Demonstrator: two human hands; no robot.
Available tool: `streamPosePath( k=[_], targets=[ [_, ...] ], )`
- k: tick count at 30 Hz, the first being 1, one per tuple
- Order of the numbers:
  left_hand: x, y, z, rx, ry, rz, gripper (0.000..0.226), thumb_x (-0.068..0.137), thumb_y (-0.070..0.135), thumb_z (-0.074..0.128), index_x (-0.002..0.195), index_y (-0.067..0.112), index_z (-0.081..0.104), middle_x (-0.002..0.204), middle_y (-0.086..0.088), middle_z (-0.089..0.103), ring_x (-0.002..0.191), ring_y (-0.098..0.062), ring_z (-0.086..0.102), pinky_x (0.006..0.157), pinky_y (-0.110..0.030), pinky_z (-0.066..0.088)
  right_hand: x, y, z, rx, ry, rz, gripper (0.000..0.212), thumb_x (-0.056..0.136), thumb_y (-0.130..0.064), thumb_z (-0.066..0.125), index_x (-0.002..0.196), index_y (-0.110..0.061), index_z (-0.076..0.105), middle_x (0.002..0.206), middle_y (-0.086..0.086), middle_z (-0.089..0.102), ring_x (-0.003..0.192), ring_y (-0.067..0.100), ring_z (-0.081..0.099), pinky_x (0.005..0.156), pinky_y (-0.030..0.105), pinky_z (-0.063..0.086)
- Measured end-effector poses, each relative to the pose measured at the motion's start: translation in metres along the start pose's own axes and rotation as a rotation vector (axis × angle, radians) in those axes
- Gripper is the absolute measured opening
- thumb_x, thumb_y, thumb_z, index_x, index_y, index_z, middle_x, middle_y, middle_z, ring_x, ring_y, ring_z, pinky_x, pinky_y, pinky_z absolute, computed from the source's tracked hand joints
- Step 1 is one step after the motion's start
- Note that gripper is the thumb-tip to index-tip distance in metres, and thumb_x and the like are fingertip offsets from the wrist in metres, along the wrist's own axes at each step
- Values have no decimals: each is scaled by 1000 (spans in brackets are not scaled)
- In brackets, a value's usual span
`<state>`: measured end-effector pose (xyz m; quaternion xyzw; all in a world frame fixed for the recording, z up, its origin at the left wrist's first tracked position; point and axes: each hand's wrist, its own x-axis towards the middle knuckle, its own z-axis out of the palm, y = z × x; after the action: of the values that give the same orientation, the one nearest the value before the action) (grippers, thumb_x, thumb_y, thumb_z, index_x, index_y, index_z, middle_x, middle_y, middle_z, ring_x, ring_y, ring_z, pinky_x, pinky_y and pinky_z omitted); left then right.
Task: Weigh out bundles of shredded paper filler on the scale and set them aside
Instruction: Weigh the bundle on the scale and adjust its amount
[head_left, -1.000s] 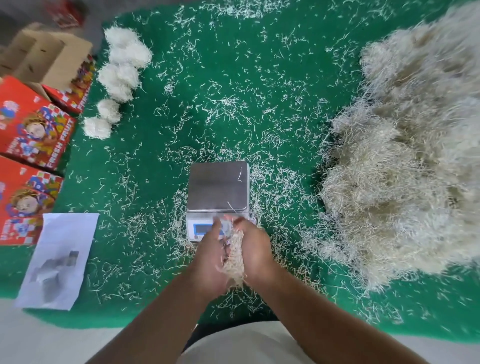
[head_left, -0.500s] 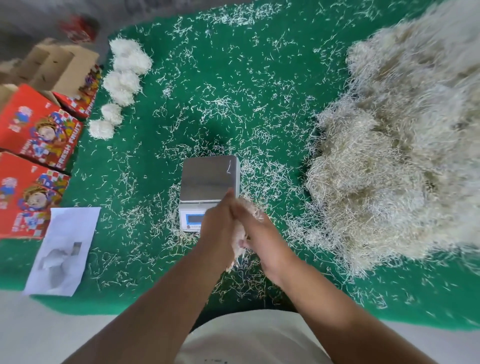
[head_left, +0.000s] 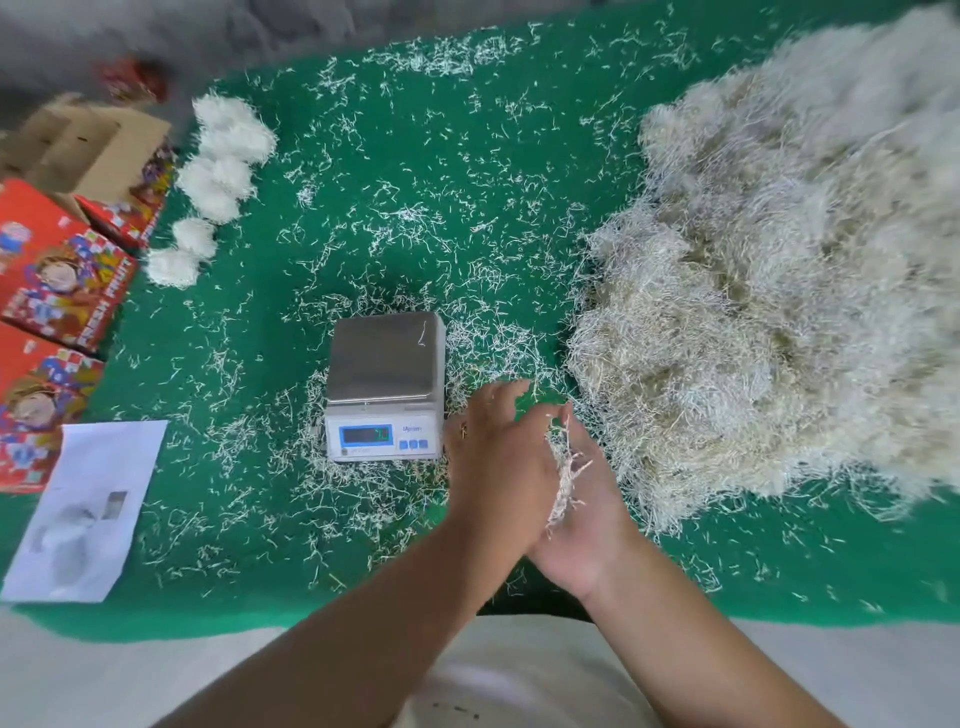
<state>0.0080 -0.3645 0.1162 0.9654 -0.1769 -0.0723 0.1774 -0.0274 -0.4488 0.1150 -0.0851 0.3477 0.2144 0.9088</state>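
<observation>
A small tuft of shredded paper filler (head_left: 563, 483), pale and stringy, stands on end, pressed between two palms just right of a digital scale (head_left: 385, 387). The scale's steel platform carries one stray strand. A large loose heap of filler (head_left: 769, 291) lies at right; finished white bundles (head_left: 210, 187) line the far left.

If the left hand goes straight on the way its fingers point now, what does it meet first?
Probably the big heap of pale shredded paper: the left hand points up-right toward its near edge, past the silver scale. Depth is unclear.
</observation>
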Motion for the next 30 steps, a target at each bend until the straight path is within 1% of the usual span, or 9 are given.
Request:
streamPosePath(
  k=[8,10,14,16,18,20,22,26,30],
  targets=[
    [-3,17,6,-26,-98,66,34,91,14,45,117,18,66,107,2,66,103,-22,58,83,-39,46,-19,-3,-5,-176,170,-260,73,91,-76,58,125,-14,74,128,13,73,116,23,73,109,44,51],
    [-12,28,2,-270,-98,49,27,99,15,49,121,21,63,114,5,64,104,-14,58,85,-35,49,-20,-9,-3,-174,170,-306,58,97,-72,53,93,-17,73,97,7,71,91,21,74,88,39,58],
    [-33,27,-22,-852,-191,-37,33,103,44,47,135,48,55,136,28,57,122,12,53,98,-19,43,-21,-40,13,-288,321,-445,41,100,-53,62,109,-13,61,77,12,74,69,23,75,60,37,60],
    [-27,16,-39,-1111,-216,-235,30,102,49,49,130,50,59,134,24,62,116,10,60,91,-24,48,-28,-50,29,-390,302,-541,32,99,-46,65,112,-17,62,81,11,80,76,25,79,62,39,65],
    [-10,0,-54,-1403,-313,-668,39,103,56,47,132,35,62,138,4,63,118,-11,65,89,-42,56,-30,-45,43,-575,291,-596,38,93,-57,65,117,-28,67,114,14,78,108,32,74,91,58,61],
    [5,-17,-66,-1654,-527,-938,56,102,66,43,127,20,64,129,-16,69,113,-35,70,96,-66,51,-29,-23,56,-801,303,-643,33,96,-64,57,96,-37,76,95,12,75,86,26,72,85,58,58],
    [11,-28,-75,-1682,-597,-941,57,99,69,48,112,20,71,117,-19,75,104,-40,74,96,-69,50,-17,8,64,-1120,336,-802,42,110,-52,44,91,-31,75,68,-1,64,65,17,60,74,47,55],
    [5,-46,-87,-1578,-467,-897,59,87,78,57,95,24,81,105,-1,80,96,-20,78,77,-36,62,9,58,61,-1662,395,-1100,33,113,-33,39,120,-24,70,118,-7,62,115,10,53,100,35,42],
    [-9,-73,-89,-1231,-270,-678,59,91,76,49,88,23,77,74,17,76,64,7,70,55,-23,50,12,84,72,-1348,223,-874,40,115,-27,38,91,-36,68,93,-17,66,93,6,61,83,28,45]
  ],
)
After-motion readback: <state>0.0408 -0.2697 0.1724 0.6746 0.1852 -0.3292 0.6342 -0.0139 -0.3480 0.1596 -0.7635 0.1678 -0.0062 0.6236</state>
